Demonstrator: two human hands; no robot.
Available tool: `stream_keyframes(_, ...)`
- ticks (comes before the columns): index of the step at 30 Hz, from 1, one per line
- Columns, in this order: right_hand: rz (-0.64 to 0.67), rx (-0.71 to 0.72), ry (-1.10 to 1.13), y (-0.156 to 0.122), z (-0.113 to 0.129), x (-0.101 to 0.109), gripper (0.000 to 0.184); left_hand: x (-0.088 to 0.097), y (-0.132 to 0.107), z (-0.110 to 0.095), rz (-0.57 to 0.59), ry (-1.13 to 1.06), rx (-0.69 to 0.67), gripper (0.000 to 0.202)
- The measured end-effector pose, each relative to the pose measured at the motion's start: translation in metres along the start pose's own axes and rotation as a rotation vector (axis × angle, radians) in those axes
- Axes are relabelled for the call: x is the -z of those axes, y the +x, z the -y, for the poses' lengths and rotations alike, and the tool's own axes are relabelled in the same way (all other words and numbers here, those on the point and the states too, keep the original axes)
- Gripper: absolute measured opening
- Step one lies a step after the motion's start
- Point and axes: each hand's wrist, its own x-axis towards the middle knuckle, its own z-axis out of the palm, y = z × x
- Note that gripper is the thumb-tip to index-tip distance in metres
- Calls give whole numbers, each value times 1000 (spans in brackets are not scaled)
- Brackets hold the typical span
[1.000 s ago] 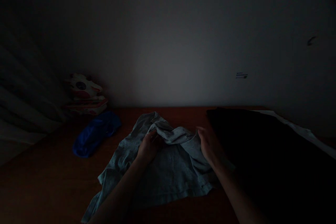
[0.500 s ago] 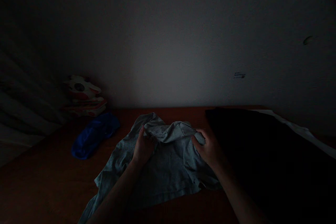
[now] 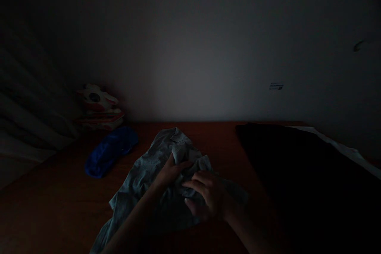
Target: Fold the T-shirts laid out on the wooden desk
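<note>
Tabletop [image 3: 59, 206], reddish-brown, under grey cloth [image 3: 149, 166], dim wall [image 3: 196, 63] behind.

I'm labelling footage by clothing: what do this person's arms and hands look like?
The left hand and right hand are bare, with no gloves. The forearms show no sleeves within the picture. It's too dark to make out rings or other small details.

Both forearms bare, converging from the lower edge. Left hand [image 3: 169, 173]: one finger raised, another digit angled toward the right hand [image 3: 210, 193] – closure cannot be determined. Right hand: slightly lower, near the left; fingers [image 3: 200, 185] pointing left – thumb [image 3: 192, 207] spread below.
</note>
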Motion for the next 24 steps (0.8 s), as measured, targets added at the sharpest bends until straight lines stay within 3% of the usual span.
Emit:
stream_keyframes(4, -39, -95, 290, -1, -4, 16, 33, 8, 5, 7, 83, 109, -193, 64)
stream_keyframes(6, -162, -167, 354, -1, -14, 17, 35, 6, 5, 7, 94, 155, -210, 67)
stream_keyframes(9, -426, -391, 358, -2, -38, 11, 40, 1, 1, 2, 106, 153, -192, 65)
stream_keyframes(12, -627, -616, 348, -6, -69, 6, 36, 1, -5, -4, 278, 200, -209, 49)
stream_keyframes(14, -651, -660, 285, -12, -87, 5, 36, 4, -10, -7, 463, 274, -248, 35)
stream_keyframes(16, -538, -602, 177, -19, -100, 8, 39, 5, -15, -10, 638, 333, -266, 26)
stream_keyframes(20, -49, -439, -22, -31, -106, 14, 55, 5, -18, -12, 909, 441, -236, 26)
stream_keyframes(22, 112, -423, -100, -33, -102, 17, 57, 7, -16, -12, 993, 475, -232, 31)
stream_keyframes(24, 166, -411, -150, -33, -97, 20, 54, 11, -14, -13, 1011, 495, -239, 35)
